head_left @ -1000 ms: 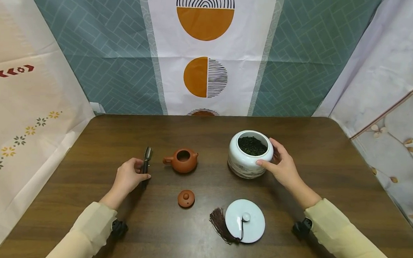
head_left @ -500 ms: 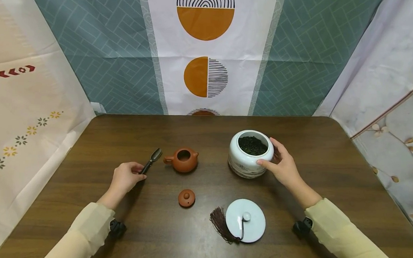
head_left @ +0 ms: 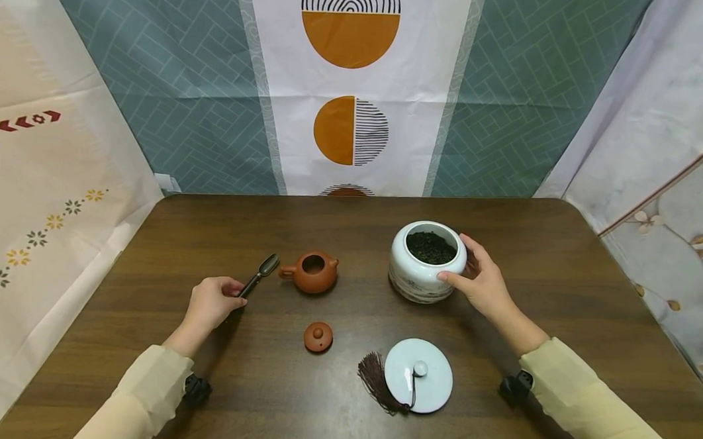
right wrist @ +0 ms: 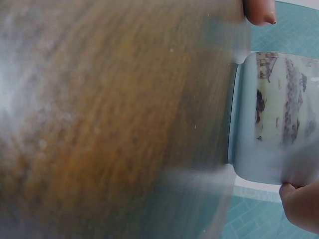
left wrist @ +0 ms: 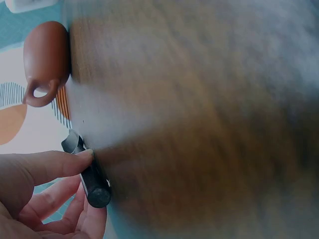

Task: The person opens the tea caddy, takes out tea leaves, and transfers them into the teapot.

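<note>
My left hand (head_left: 208, 308) pinches the dark handle of a tea scoop (head_left: 257, 275) between thumb and fingers, its grey bowl end slanting up toward the teapot. In the left wrist view the thumb lies over the scoop's handle (left wrist: 94, 184). A reddish-brown clay teapot (head_left: 311, 274) without its lid stands just right of the scoop, handle facing it. On the right, my right hand (head_left: 482, 283) grips the side of a white porcelain tea jar (head_left: 411, 279), thumb at the front, other fingers partly hidden behind it. Dark tea leaves (head_left: 430, 248) fill the jar's open mouth.
A small clay lid (head_left: 318, 337) lies in front of the teapot. Nearer to me, the jar's white lid (head_left: 432, 383) lies knob up with a brown tassel (head_left: 377, 383) on its left. Fabric hangs behind the wooden table (head_left: 246, 400).
The tea scoop has swung from nearly upright in the head view to a slant, its bowl end going right, while my left hand shifted slightly left. My right hand and the jar stay put.
</note>
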Demonstrator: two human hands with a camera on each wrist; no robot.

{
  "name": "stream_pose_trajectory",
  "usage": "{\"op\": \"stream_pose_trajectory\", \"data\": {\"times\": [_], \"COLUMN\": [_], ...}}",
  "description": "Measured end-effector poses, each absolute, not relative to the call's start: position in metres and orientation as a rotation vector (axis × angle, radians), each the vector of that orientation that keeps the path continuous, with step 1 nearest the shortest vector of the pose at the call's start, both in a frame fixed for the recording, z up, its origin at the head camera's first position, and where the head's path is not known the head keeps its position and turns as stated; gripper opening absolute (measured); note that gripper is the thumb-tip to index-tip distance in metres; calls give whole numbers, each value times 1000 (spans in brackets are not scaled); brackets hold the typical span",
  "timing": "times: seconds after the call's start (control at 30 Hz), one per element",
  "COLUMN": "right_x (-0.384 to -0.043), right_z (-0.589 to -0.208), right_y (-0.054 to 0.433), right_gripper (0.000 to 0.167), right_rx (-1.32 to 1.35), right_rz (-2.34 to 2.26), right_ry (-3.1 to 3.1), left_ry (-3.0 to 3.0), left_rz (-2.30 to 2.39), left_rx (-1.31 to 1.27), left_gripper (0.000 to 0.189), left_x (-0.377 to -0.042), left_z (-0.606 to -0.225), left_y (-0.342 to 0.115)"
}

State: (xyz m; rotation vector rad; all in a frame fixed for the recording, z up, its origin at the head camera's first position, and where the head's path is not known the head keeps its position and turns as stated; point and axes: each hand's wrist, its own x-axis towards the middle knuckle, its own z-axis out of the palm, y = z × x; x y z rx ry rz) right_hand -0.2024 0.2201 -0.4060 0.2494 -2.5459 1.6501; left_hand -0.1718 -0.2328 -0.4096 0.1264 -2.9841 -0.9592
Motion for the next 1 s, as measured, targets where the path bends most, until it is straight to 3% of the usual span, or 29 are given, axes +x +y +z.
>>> {"op": "stream_pose_trajectory", "data": {"times": [1.0], "right_x": [-203], "right_z": [-408], "right_y": [219], "right_gripper": [79], "right_rx": [270], "right_rz": [1662], "right_ry": [-2518], "left_ry": [-2589], "left_rz": [-986], "left_rx": [127], "left_gripper": [19], "left_x": [-175], "left_z": [-405], "left_y": [-236]}}
